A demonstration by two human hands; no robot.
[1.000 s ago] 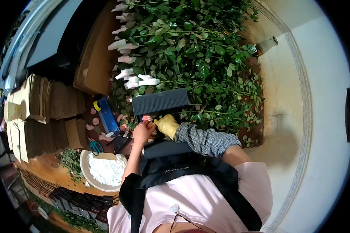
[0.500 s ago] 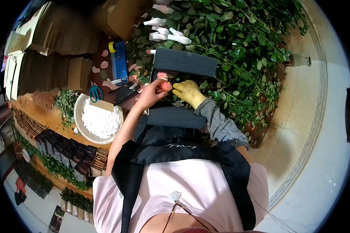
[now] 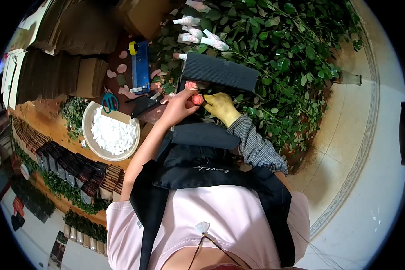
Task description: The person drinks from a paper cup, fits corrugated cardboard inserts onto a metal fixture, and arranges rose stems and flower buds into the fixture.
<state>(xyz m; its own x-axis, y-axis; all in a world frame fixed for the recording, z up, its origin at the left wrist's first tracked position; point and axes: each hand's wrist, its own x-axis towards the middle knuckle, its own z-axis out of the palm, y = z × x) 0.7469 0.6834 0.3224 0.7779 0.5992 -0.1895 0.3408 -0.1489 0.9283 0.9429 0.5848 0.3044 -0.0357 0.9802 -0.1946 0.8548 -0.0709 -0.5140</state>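
Note:
My bare left hand (image 3: 181, 109) is closed around a coral-pink rose (image 3: 197, 99), its bloom showing at the fingertips. Close against the rose, my right hand (image 3: 221, 109), in a yellow glove, has its fingers drawn together; what they grip, perhaps the stem, is hidden. A second pink rose (image 3: 191, 85) lies just beyond my left hand. Both hands work between a dark grey ridged panel (image 3: 220, 70) on the far side and another grey ridged panel (image 3: 204, 136) close to my apron.
Leafy rose stems (image 3: 283, 67) cover the table to the right, with several white mesh sleeves (image 3: 215, 43) at the back. To the left are a blue tape dispenser (image 3: 140, 67), teal scissors (image 3: 110, 101), a bowl (image 3: 86, 130) of white pieces and stacked cardboard (image 3: 45, 76).
The view has shifted slightly. My left hand has turned the rose a little, so its bloom faces up more. My right hand stays beside it.

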